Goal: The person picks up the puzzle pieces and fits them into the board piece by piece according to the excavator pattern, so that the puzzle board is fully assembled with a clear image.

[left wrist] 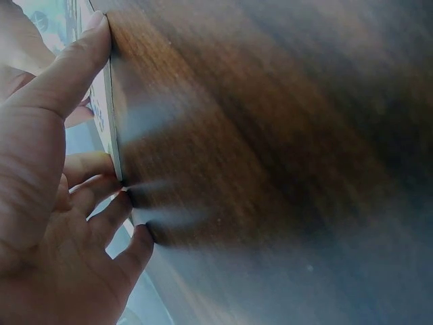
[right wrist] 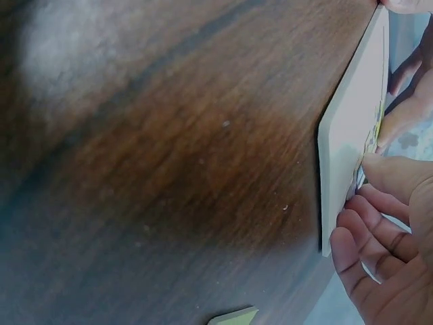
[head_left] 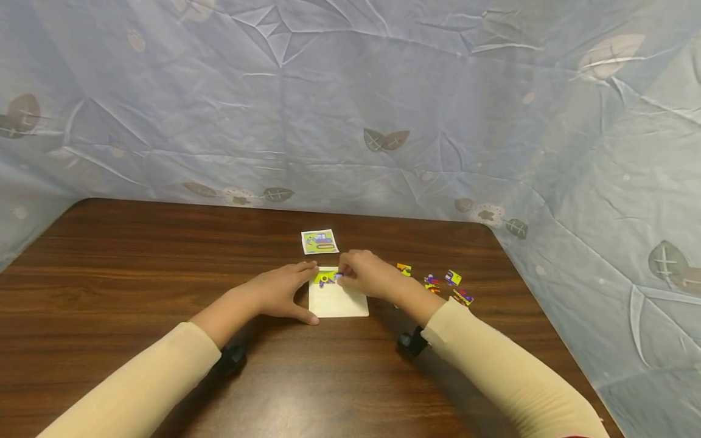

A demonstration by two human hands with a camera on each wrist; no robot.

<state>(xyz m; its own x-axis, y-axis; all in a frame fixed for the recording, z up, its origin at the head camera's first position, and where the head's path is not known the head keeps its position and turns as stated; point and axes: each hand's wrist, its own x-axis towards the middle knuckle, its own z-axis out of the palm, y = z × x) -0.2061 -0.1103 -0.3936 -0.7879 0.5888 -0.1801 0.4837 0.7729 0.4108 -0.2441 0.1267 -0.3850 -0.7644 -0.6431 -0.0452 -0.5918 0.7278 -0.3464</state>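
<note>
A cream-white square puzzle board [head_left: 338, 303] lies flat on the table between my hands. Joined yellow-green and purple puzzle pieces [head_left: 323, 278] line its far left part. My left hand [head_left: 280, 293] is spread along the board's left side, thumb at the near left corner and fingers at the far one; the left wrist view shows the fingertips against the edge. At the far right part of the board, my right hand [head_left: 366, 274] pinches a puzzle piece [head_left: 338, 276] between thumb and fingers, mostly hidden by them. In the right wrist view the thumb [right wrist: 389, 175] presses close over the board.
Beyond the board lies a small printed picture card [head_left: 319, 241] in matching colours. Several loose puzzle pieces [head_left: 453, 278] are scattered to the right, partly behind my right forearm. A patterned cloth curtain [head_left: 328, 121] hangs behind the brown wooden table [head_left: 164, 261].
</note>
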